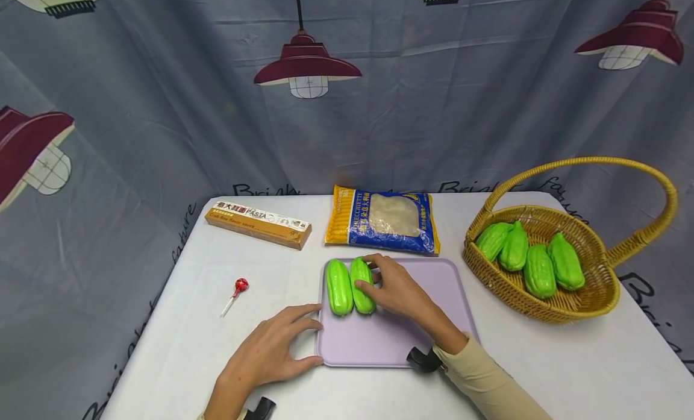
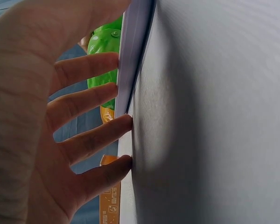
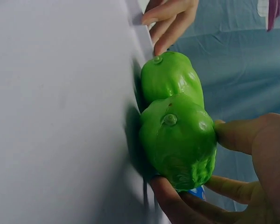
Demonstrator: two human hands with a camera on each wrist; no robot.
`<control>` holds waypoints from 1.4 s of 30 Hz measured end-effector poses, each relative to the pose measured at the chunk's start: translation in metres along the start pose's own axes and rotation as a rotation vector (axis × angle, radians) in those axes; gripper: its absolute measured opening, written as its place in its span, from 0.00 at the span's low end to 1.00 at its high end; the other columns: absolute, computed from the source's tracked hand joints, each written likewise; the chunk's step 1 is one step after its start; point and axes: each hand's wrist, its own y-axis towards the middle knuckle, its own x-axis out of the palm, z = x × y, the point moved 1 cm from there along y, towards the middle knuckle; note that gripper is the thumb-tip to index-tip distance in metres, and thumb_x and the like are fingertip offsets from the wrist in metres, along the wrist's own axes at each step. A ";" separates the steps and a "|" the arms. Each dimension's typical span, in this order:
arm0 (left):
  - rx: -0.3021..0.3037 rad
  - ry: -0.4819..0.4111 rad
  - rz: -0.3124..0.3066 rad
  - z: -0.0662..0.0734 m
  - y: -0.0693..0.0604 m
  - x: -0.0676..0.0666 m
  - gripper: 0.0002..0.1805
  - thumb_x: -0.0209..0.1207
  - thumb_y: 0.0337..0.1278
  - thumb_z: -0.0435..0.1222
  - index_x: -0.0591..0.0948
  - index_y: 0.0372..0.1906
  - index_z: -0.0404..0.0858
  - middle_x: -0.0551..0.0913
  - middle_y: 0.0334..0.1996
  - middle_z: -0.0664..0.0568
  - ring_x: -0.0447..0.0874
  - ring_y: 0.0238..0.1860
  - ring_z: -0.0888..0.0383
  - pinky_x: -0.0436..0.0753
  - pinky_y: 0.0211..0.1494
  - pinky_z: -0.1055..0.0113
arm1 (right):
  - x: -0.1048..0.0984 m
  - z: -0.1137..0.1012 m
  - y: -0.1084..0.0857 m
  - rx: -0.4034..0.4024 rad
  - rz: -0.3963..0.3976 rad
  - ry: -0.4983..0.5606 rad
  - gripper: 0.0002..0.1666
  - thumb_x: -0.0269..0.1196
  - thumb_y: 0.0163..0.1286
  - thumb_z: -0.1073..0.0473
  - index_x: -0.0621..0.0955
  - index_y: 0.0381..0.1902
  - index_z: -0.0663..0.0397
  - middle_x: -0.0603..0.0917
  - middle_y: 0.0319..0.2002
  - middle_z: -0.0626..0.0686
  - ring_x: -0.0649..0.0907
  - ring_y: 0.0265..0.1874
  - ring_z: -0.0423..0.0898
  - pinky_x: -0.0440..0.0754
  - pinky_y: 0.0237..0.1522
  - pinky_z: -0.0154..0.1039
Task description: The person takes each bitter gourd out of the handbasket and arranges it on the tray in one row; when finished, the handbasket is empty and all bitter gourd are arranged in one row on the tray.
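Two green vegetables lie side by side at the left part of a lilac tray [image 1: 401, 344]. My right hand [image 1: 398, 290] pinches the right one [image 1: 360, 287] between thumb and fingers; in the right wrist view this vegetable [image 3: 177, 140] is nearest the camera, with the thumb on one side. The left vegetable [image 1: 339, 287] touches or nearly touches it. My left hand [image 1: 271, 347] has its fingers spread, fingertips at the tray's left edge; the left wrist view shows those fingers [image 2: 91, 95] against the tray's rim [image 2: 130, 51].
A wicker basket [image 1: 499, 287] with several green vegetables stands at the right. Behind the tray lies a blue and yellow pasta bag [image 1: 393, 218]. A pasta box [image 1: 257, 224] is at the back left, and a red lollipop [image 1: 241, 285] lies left of the tray.
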 end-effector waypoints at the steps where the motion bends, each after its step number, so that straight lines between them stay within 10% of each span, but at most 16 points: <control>1: -0.001 -0.001 -0.001 0.000 0.000 0.000 0.26 0.76 0.54 0.62 0.87 0.55 0.59 0.77 0.74 0.62 0.78 0.72 0.59 0.84 0.70 0.57 | 0.000 0.000 0.000 -0.002 0.001 -0.002 0.33 0.71 0.75 0.50 0.77 0.71 0.55 0.85 0.61 0.60 0.87 0.51 0.53 0.88 0.53 0.52; 17: 0.045 0.017 0.053 0.000 -0.001 0.002 0.26 0.77 0.53 0.61 0.88 0.54 0.56 0.79 0.73 0.60 0.80 0.70 0.58 0.85 0.67 0.57 | -0.023 0.007 -0.017 0.052 0.021 -0.035 0.34 0.67 0.79 0.47 0.74 0.75 0.57 0.83 0.65 0.62 0.87 0.55 0.56 0.88 0.56 0.56; 42: 0.060 0.022 0.070 -0.001 -0.001 0.002 0.26 0.77 0.54 0.61 0.88 0.54 0.55 0.80 0.72 0.59 0.81 0.68 0.58 0.86 0.66 0.57 | -0.124 0.044 -0.069 0.017 0.379 -0.162 0.30 0.70 0.77 0.57 0.77 0.70 0.64 0.84 0.59 0.69 0.87 0.53 0.65 0.87 0.52 0.65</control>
